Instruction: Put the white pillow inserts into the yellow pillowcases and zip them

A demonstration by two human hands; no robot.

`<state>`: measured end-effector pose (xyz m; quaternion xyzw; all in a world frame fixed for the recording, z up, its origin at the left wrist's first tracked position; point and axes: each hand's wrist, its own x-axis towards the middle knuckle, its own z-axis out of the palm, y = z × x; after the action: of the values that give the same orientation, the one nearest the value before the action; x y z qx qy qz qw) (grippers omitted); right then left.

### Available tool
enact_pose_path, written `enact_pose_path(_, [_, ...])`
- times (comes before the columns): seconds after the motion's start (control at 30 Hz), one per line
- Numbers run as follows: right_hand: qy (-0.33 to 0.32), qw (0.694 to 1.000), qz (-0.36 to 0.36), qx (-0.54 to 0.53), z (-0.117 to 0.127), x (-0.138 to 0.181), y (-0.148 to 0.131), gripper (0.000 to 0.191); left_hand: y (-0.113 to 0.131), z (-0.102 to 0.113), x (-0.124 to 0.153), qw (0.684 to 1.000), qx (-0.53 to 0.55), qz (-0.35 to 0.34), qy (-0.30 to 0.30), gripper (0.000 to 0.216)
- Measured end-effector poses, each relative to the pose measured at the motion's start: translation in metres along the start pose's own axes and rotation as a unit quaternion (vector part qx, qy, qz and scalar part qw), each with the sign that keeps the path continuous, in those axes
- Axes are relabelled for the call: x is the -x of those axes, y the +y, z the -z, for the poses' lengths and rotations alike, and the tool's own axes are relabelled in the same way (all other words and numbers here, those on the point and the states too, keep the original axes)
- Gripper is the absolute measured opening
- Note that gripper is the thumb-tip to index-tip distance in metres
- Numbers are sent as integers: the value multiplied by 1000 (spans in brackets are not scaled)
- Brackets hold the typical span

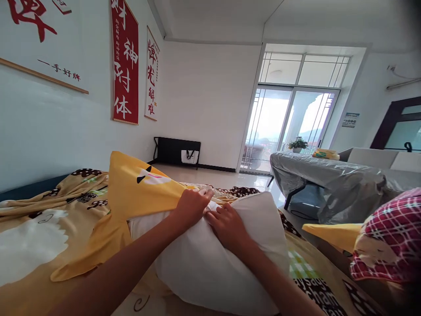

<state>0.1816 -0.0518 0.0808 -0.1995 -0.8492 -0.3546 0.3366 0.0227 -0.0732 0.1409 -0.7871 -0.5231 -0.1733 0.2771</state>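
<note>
A plump white pillow [210, 263] lies in front of me on a patterned bedspread. A yellow pillowcase [144, 188] with a printed cartoon face covers the pillow's left end, and a loose flap of it trails down to the left. My left hand [192, 205] is closed at the pillowcase's edge, its fingertips on the fabric near the middle of the pillow. Close beside it, my right hand [228, 226] has its fingers curled into the white pillow, which is creased there. Both forearms cross over the pillow. What lies under the fingertips is partly hidden.
The brown-and-cream bedspread [26, 267] spreads beneath everything. Plaid cloth [391, 237] and a yellow piece of fabric [335, 235] are at the right. Beyond stands a plastic-covered table [315, 169] with a potted plant [297, 144]. A black folded panel [176, 151] leans at the far wall.
</note>
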Motion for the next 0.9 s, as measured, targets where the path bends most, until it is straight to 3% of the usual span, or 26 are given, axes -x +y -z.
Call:
enact_pose_path(0.13, [-7,998,-69,2,-10,12,32,17,-4,-16,31,998,-51,18,27,23])
enact_pose_path(0.27, [3,992,-122,16,7,28,37,24,-40,-34,73,975,-159,25,154,22])
enact_pose_path(0.37, [-2,993,-117,8,28,34,31,29,-73,-38,104,952,-222,28,208,18])
enact_pose_path(0.5, [2,998,-52,-22,59,30,23,35,-98,-46,157,943,-201,62,257,11])
enact_pose_path(0.63, [69,997,17,2,84,18,10,16,-94,-73,210,932,-135,117,315,10])
enact_pose_path(0.73, [111,992,46,49,97,3,4,10,-76,-88,220,916,-63,146,369,20])
enact_pose_path(0.83, [166,978,47,114,108,-16,12,14,-54,-90,207,907,-1,88,411,26])
enact_pose_path(0.9, [200,966,42,159,117,-29,23,12,-40,-90,192,922,21,5,385,29])
